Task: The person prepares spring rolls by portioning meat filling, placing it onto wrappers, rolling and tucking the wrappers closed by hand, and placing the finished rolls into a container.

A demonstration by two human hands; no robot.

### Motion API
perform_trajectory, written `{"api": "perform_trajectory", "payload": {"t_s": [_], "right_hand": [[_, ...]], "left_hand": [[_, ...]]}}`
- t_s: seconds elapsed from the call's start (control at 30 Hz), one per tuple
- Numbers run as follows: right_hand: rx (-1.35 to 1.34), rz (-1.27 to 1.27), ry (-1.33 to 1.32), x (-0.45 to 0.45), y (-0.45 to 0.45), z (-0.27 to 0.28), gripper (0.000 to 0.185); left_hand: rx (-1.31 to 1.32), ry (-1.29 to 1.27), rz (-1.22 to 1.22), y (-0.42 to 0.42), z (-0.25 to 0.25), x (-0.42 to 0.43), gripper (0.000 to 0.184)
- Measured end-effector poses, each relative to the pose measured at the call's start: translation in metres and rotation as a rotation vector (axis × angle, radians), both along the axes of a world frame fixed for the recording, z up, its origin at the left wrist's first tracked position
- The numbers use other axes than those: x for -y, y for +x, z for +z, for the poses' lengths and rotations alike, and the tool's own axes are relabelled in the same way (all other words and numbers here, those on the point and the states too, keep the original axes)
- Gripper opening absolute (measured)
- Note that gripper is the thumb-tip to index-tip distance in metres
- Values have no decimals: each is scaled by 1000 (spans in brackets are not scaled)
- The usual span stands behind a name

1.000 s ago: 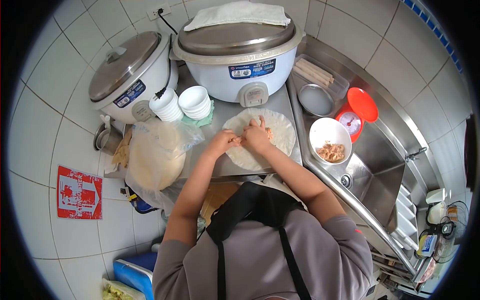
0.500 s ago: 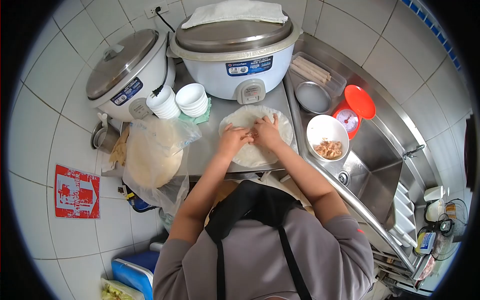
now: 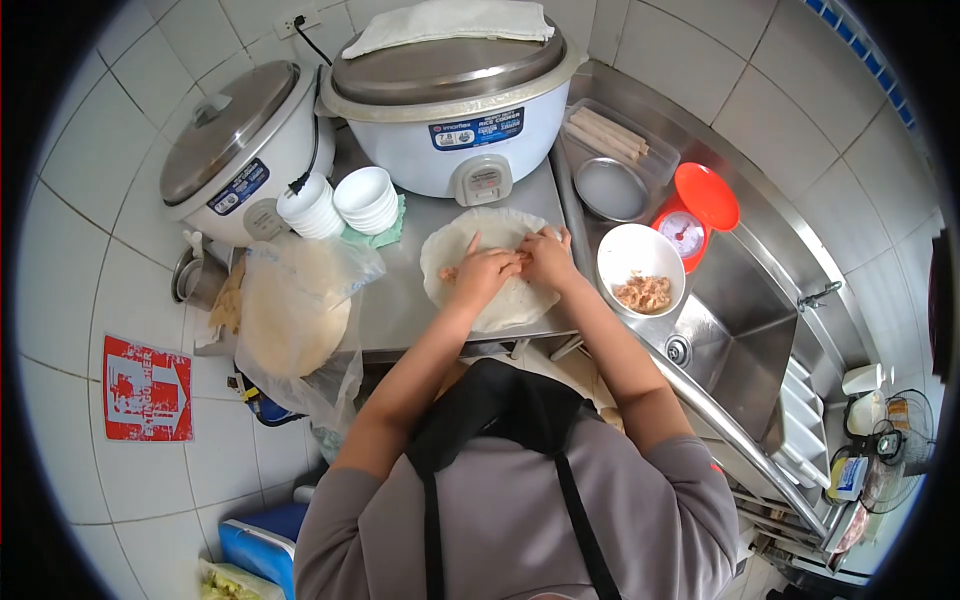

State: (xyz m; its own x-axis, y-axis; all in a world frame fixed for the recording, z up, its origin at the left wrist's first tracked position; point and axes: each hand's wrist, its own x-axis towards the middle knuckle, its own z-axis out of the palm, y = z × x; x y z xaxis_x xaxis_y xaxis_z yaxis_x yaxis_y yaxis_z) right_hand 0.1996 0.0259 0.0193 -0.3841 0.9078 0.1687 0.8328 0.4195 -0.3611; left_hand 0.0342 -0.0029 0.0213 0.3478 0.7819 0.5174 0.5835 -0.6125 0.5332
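Note:
A thin round wrapper sheet lies flat on the steel counter in front of me. Across its middle runs a line of minced filling, partly covered by my fingers. My left hand bends over the filling with its fingertips pressed into it, one finger sticking up. Close beside it, my right hand has its fingers curled down on the right end of the filling, the tips nearly touching the left hand's. To the right, a white bowl holds more of the pinkish-brown minced filling.
Behind stands a large rice cooker, with a second rice cooker at left. Stacked white cups and bagged wrapper sheets are left. At right are a red scale, a metal bowl, rolls in a tray and a sink.
Both hands have shifted to the right along the filling, exposing its left end. The whole view has moved slightly.

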Motion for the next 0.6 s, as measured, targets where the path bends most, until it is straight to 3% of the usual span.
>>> {"api": "perform_trajectory", "payload": {"t_s": [0.2,0.3,0.4,0.5,0.6], "right_hand": [[-19,23,-13,-5,17,-5,43],[-15,21,-4,-4,23,-4,43],[-90,58,6,-4,33,-4,42],[47,38,-9,-9,36,-7,41],[20,32,3,-13,41,-12,40]], "left_hand": [[-140,-133,36,7,-6,-13,15],[31,-17,54,14,-7,-13,15],[-11,-9,40,19,-3,-10,18],[-178,-59,13,24,-4,-15,27],[-213,-143,-4,29,-5,-21,26]]}}
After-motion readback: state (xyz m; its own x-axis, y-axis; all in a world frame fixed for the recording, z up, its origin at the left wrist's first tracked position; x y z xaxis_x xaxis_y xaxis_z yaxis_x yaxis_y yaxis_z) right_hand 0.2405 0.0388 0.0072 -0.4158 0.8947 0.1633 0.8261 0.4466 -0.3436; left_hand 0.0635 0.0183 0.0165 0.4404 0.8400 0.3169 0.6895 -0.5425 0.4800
